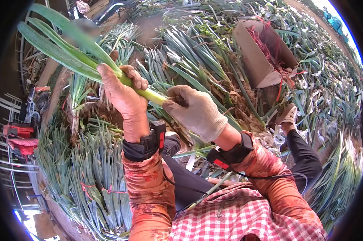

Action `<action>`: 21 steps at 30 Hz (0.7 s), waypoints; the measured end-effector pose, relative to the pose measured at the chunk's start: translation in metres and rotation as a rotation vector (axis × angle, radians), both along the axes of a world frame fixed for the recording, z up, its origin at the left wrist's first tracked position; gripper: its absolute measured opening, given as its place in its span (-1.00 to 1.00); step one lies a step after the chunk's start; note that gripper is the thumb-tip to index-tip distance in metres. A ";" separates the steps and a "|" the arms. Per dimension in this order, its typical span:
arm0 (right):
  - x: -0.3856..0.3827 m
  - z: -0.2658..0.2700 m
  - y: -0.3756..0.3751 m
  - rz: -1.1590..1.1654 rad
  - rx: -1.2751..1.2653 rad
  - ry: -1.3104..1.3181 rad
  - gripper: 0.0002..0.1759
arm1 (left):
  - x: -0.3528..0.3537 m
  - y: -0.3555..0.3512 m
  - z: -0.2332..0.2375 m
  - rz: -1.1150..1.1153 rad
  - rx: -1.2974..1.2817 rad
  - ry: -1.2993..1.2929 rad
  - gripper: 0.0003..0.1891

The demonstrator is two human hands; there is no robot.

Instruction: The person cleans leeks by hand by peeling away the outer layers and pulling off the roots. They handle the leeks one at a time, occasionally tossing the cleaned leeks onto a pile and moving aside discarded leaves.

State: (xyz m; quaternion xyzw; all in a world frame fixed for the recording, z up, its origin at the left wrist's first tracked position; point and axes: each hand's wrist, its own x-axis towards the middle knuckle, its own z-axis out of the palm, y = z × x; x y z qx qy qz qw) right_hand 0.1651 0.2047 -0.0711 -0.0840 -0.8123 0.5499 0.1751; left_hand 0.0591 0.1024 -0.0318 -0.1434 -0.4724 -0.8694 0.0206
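A large green onion [151, 95] slants across the upper left of the head view, its broad green leaves pointing up and left. My bare left hand [123, 90] is wrapped round it where the leaves meet the pale stalk. On my right hand [197, 112] is a dirty pale work glove; its thumb and fingers pinch the lower, whitish end of the stalk. The tip of that end is hidden in the glove.
Loose green onions [197, 52] lie in a pile ahead. A cardboard box [249, 52] with red ties [266, 44] stands at upper right. Tied bundles of green onions [97, 172] are at left, and more leaves [342, 176] lie at right. Metal racks [12, 160] line the left edge.
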 end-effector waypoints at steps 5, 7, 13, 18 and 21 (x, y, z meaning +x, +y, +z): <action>-0.004 0.001 0.006 0.084 0.084 0.015 -0.79 | 0.007 0.008 0.000 0.023 -0.058 0.025 -0.24; -0.006 0.001 0.008 0.058 0.123 0.003 -0.85 | 0.005 0.009 -0.001 0.020 -0.072 0.011 -0.26; 0.001 -0.014 0.020 -0.179 -0.173 0.014 -0.85 | 0.002 0.007 0.000 0.065 -0.047 -0.020 -0.26; 0.019 -0.049 0.060 -0.040 -1.464 0.071 -0.89 | -0.003 -0.001 0.000 0.078 0.007 -0.032 -0.31; 0.053 -0.080 0.101 -0.159 -1.393 -0.023 -0.87 | -0.007 -0.012 0.001 0.096 0.043 -0.065 -0.32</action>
